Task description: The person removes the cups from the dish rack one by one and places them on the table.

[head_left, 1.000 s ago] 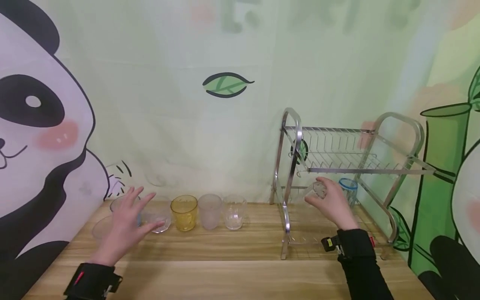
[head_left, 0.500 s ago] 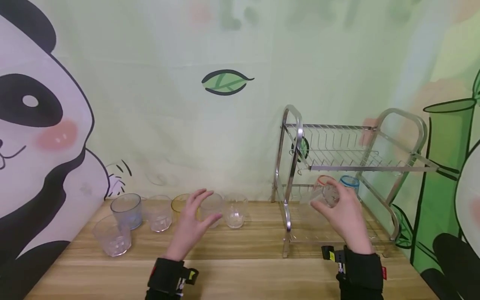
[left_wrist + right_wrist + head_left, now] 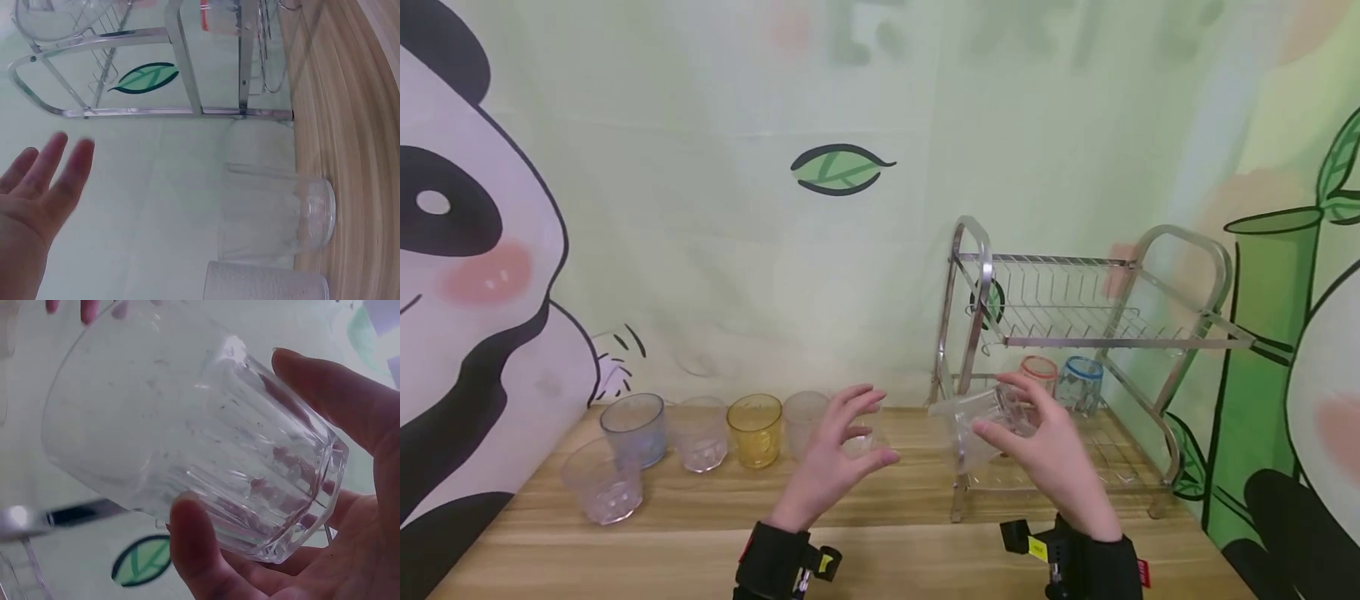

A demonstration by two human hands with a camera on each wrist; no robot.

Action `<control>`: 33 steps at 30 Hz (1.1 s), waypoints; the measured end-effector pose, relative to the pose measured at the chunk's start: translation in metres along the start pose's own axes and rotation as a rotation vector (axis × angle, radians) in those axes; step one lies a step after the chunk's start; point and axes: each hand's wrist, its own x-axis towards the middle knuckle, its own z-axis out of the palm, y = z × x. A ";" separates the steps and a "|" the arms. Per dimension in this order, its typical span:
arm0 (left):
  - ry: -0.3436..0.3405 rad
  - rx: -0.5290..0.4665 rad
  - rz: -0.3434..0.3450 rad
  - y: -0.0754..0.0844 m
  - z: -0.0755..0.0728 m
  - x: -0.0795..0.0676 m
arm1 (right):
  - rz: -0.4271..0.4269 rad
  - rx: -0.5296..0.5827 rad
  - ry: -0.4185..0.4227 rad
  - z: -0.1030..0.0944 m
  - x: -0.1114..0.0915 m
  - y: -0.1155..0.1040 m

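The right grip [image 3: 1051, 446] is pinching a clear glass tumbler [image 3: 977, 421], holding it tilted, mouth towards the left grip [image 3: 835, 467], whose thumb and fingers are standing apart. The right wrist view is revealing vertical facets, a thick base and small specks. Behind the right grip, a metal wire rack [image 3: 1060, 342] is carrying a red-rimmed glass [image 3: 1038, 369] and a blue-rimmed glass [image 3: 1081, 392]. Left of the left grip, an amber glass [image 3: 755, 433] is standing on the wood-grained table [image 3: 700, 575]; the left wrist view is showing a smooth clear glass [image 3: 275, 212] that the left grip is partly hiding in the head view.
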 end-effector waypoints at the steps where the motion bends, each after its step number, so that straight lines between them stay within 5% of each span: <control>1: -0.013 -0.032 0.005 0.002 0.001 0.000 | 0.000 0.040 -0.006 0.003 -0.001 -0.002; 10: -0.102 -0.240 0.067 0.006 0.007 -0.001 | 0.016 0.469 -0.025 0.039 -0.001 -0.016; 18: -0.139 -0.436 -0.007 0.008 0.007 -0.002 | 0.033 0.548 -0.086 0.055 0.002 -0.018; 33: -0.094 -0.309 0.037 0.014 0.008 -0.003 | 0.016 0.586 -0.186 0.054 0.002 -0.012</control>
